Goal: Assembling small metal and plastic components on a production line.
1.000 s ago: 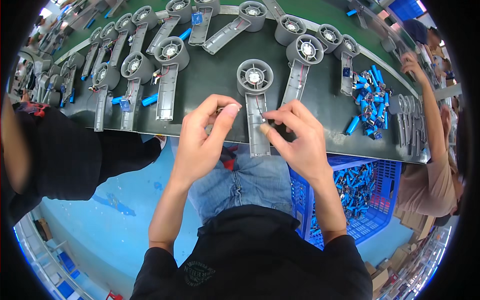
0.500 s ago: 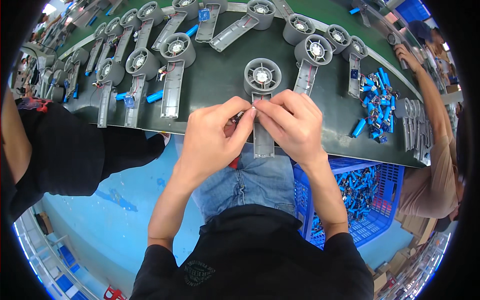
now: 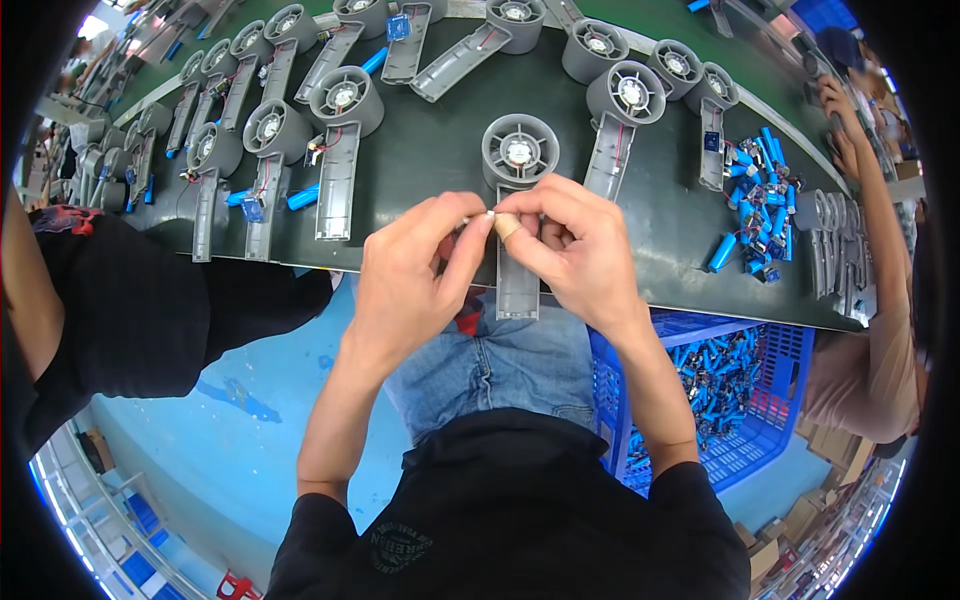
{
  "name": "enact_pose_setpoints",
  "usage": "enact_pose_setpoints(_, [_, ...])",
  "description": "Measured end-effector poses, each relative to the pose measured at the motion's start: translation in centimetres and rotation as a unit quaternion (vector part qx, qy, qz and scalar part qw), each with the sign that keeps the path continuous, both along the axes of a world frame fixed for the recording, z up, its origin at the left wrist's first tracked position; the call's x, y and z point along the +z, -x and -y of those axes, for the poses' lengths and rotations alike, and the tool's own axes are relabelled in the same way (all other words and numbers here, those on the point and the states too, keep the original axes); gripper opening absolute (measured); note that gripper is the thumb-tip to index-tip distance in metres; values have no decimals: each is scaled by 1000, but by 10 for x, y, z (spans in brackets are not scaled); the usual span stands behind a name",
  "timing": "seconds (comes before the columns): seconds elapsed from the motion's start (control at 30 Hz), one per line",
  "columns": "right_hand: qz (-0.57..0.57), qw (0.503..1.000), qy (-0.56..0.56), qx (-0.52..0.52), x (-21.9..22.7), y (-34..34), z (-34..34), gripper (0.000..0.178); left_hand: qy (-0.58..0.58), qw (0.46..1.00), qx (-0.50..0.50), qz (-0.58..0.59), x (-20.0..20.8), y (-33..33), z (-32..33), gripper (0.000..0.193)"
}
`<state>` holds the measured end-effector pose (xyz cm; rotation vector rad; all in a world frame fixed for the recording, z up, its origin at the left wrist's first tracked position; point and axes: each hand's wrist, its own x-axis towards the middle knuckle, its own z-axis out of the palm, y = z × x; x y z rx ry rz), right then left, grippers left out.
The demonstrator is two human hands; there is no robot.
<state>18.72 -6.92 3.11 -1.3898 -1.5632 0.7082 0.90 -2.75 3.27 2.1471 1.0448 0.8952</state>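
Above the table's near edge, my left hand and my right hand meet, fingertips nearly touching. Both are closed in a pinch at a small white piece that looks like a wire connector. A beige cover wraps my right thumb. Right below the hands lies a grey fan housing with a round fan end and a long open handle shell, which reaches past the table edge toward me. My fingers hide where the handle joins the fan end, and any wires there.
More grey fan housings line the dark green table. Blue cylindrical batteries with small boards are heaped at the right, beside stacked grey shells. A blue crate of batteries stands below. Co-workers sit at both sides.
Both hands have shifted slightly left, and the white piece between the fingertips shows more clearly. At the far right, the co-worker's second hand has come into view.
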Motion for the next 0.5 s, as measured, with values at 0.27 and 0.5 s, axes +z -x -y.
enact_pose_setpoints(0.27, [-197,977,67,-53,-10,9,2,8,45,995,-5,87,-13,0,4,33])
enact_pose_setpoints(0.5, [-204,974,74,-62,-11,9,1,6,-10,995,-35,92,-15,-3,0,34])
